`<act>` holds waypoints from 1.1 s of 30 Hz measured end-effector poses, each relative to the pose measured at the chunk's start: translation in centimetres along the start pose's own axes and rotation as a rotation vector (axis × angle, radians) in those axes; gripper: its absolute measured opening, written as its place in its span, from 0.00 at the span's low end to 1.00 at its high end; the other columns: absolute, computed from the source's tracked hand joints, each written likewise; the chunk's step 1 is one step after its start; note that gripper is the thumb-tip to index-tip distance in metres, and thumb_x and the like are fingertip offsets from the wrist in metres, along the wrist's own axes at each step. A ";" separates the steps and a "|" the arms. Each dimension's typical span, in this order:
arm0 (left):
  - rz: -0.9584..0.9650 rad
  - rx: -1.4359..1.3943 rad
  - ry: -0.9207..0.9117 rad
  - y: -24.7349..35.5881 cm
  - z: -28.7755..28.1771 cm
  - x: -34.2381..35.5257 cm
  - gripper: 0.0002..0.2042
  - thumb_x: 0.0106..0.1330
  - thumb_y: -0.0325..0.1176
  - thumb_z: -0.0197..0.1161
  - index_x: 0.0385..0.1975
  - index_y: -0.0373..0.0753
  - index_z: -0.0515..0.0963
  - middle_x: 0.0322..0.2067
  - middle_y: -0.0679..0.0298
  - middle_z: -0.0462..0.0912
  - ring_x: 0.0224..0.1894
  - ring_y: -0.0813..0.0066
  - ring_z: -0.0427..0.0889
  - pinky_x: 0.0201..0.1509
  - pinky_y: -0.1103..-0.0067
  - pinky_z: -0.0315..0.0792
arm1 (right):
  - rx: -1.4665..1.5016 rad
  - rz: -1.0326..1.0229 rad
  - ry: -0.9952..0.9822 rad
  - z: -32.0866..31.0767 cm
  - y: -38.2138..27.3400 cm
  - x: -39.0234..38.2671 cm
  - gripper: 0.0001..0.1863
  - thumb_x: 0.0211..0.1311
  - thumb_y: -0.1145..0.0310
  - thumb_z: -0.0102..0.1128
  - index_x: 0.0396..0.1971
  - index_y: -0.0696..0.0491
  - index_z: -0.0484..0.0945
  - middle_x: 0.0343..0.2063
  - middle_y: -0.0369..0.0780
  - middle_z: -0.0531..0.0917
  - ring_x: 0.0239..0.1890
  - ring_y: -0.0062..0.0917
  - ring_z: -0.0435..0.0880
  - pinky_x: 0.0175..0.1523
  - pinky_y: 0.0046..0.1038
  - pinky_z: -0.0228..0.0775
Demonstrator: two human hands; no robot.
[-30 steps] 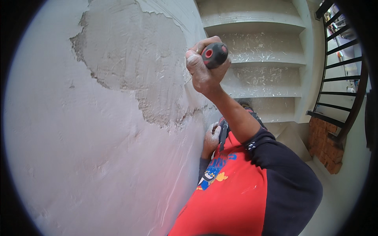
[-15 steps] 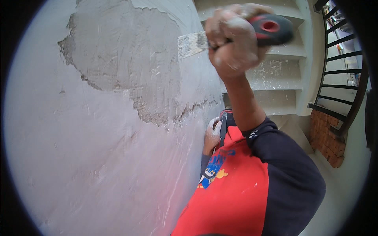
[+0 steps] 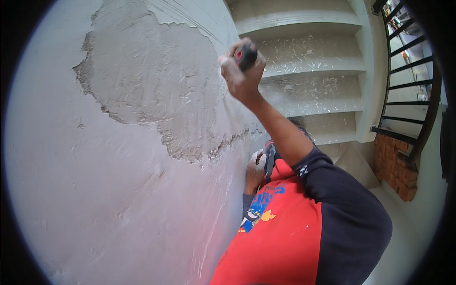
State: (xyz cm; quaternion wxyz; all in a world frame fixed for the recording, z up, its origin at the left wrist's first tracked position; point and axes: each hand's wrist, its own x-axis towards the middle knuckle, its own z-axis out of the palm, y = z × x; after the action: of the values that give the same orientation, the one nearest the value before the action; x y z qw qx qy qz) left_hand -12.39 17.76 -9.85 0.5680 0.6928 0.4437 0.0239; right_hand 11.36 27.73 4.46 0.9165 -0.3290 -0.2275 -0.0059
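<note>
My right hand (image 3: 240, 78), dusty with plaster, is closed around the black and red handle of a scraper (image 3: 247, 56). It is up against the right side of the wall (image 3: 118, 180), next to a large rough grey patch (image 3: 152, 71) where the surface coat is gone. The scraper's blade is hidden behind the hand. Low by my waist, close to the wall, is my left hand (image 3: 256, 164), also whitened with dust. Its fingers are curled in; whatever they may hold cannot be made out.
Stair steps (image 3: 313, 52) scattered with white flakes run down to the right of the wall. Beyond them stands a dark metal railing (image 3: 408, 92), with a stack of orange-brown bricks (image 3: 394, 166) below it. A ragged broken edge (image 3: 190, 154) borders the patch's lower side.
My right hand with the scraper has moved left and a little down, from over the stairs to the wall, and the handle now points more toward me. My left hand stays by my waist.
</note>
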 end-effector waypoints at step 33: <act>0.021 0.039 -0.011 -1.0 -0.5 0.6 0.17 0.67 0.36 0.51 0.49 0.32 0.71 0.43 0.49 0.79 0.46 0.62 0.78 0.52 0.74 0.69 | 0.416 0.127 -0.051 -3.0 0.1 -1.5 0.07 0.53 0.79 0.55 0.29 0.53 0.67 0.17 0.34 0.70 0.18 0.14 0.70 0.20 0.19 0.61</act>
State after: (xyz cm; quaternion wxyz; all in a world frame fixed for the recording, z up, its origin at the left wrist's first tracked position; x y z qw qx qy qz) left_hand -12.86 18.52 -10.79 0.5565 0.7086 0.4334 0.0173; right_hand 11.33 25.79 1.70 0.9572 -0.1463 -0.2256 0.1072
